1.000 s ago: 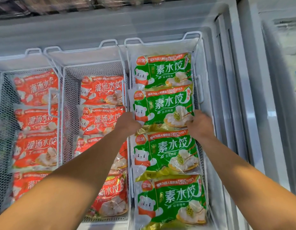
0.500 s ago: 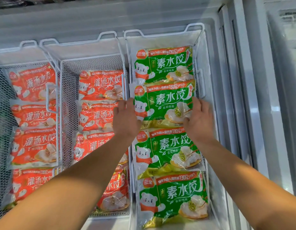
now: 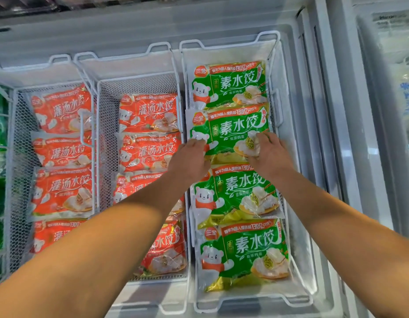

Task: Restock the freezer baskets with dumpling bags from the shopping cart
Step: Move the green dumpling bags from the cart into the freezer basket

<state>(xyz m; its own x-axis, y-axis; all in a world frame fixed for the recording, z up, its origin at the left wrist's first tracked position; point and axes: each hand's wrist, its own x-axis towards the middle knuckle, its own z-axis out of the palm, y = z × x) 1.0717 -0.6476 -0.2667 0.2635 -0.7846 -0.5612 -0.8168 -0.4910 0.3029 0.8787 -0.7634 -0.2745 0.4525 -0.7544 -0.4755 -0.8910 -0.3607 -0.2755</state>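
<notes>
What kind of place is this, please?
Most likely a shop's frozen-food section: an open chest freezer holds wire baskets filled with rows of identical retail dumpling bags, green and red.

Four green dumpling bags (image 3: 231, 131) laid flat in overlapping row, near to far, in right wire basket (image 3: 273, 72). Red dumpling bags (image 3: 148, 113) laid likewise in middle basket (image 3: 134, 79) and left basket (image 3: 15, 138). Second-farthest green bag touched at both lower corners.

Both hands rest flat on the second green dumpling bag (image 3: 231, 131) in the right basket (image 3: 273, 72). Left hand (image 3: 189, 159) covers its lower-left corner; right hand (image 3: 271, 154) its lower-right.
</notes>
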